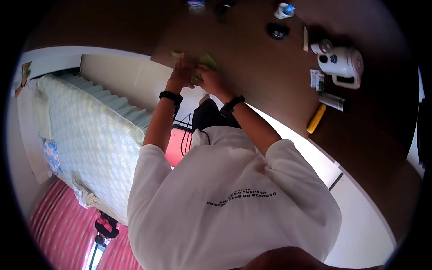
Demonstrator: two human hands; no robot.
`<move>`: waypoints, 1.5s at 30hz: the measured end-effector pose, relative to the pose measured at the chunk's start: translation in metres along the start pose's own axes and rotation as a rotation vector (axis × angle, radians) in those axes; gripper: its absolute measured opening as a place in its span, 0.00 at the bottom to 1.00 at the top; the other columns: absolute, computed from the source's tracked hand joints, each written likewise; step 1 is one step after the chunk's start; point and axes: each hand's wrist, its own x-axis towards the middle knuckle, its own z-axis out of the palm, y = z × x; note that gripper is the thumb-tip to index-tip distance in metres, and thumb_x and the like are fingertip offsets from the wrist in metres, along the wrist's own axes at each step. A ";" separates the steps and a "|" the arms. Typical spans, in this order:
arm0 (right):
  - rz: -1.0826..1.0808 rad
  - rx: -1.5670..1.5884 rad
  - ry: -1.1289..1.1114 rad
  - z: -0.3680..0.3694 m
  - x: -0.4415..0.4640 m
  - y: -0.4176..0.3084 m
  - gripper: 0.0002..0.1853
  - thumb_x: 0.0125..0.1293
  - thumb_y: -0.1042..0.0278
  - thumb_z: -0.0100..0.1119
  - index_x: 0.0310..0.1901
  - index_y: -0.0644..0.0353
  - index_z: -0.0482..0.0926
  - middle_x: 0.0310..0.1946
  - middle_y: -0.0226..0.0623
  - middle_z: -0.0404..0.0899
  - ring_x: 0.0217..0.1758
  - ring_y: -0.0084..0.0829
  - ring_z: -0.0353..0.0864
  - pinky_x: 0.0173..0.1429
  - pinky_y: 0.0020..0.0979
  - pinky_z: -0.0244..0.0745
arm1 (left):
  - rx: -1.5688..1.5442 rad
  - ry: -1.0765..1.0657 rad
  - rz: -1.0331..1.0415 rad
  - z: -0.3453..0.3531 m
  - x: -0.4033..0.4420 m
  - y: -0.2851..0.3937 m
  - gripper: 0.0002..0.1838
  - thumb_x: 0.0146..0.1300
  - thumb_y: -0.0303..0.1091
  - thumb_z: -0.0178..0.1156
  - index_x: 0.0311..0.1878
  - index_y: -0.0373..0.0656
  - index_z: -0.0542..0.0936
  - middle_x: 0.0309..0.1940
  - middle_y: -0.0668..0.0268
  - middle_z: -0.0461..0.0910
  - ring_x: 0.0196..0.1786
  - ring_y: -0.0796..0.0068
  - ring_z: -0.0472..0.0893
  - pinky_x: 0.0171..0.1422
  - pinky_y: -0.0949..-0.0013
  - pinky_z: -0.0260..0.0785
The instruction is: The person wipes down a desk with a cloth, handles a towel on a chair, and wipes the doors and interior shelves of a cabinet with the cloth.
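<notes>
Both hands meet at the near edge of the brown table (252, 67), around a thin green piece (208, 61) that could be cloth or paper; I cannot tell which. Parts of it show beyond the fingers and between the hands, while the rest is covered. My left hand (181, 74) is bent over its left side, some fingers stretched forward. From the other side, my right hand (210, 81) grips it with curled fingers. Each wrist wears a black band.
To the right on the table are a white kettle (342, 63), a steel flask (332, 101), a yellow object (317, 119), small packets (316, 79) and a black round item (277, 31). A white cup (284, 11) stands farther back. A bed (94, 135) lies at the left.
</notes>
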 end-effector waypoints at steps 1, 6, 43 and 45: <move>0.083 0.074 0.053 -0.007 -0.015 0.007 0.13 0.57 0.72 0.62 0.46 0.58 0.80 0.47 0.43 0.79 0.46 0.47 0.81 0.49 0.43 0.77 | 0.102 -0.093 -0.160 -0.002 0.003 0.019 0.72 0.35 0.47 0.80 0.77 0.43 0.39 0.74 0.30 0.32 0.77 0.30 0.38 0.76 0.38 0.42; 0.193 0.113 0.291 -0.040 -0.121 0.056 0.13 0.60 0.69 0.62 0.46 0.60 0.80 0.47 0.49 0.79 0.43 0.51 0.81 0.46 0.45 0.77 | 0.231 -0.039 -0.260 0.046 0.028 0.102 0.82 0.25 0.56 0.82 0.77 0.39 0.35 0.71 0.23 0.30 0.75 0.22 0.34 0.75 0.34 0.40; 0.320 -0.365 0.017 -0.127 -0.241 0.121 0.33 0.70 0.55 0.53 0.71 0.63 0.58 0.73 0.59 0.50 0.75 0.58 0.52 0.75 0.50 0.54 | -0.005 0.651 -0.189 0.096 0.035 0.017 0.52 0.52 0.44 0.64 0.78 0.46 0.47 0.77 0.44 0.41 0.79 0.46 0.45 0.77 0.41 0.43; 0.266 -0.428 -0.032 -0.130 -0.243 0.123 0.34 0.71 0.54 0.51 0.72 0.64 0.56 0.74 0.60 0.48 0.76 0.59 0.50 0.76 0.52 0.52 | -0.052 0.715 -0.236 0.096 0.037 0.031 0.53 0.52 0.45 0.64 0.78 0.45 0.48 0.77 0.44 0.41 0.79 0.46 0.45 0.76 0.41 0.43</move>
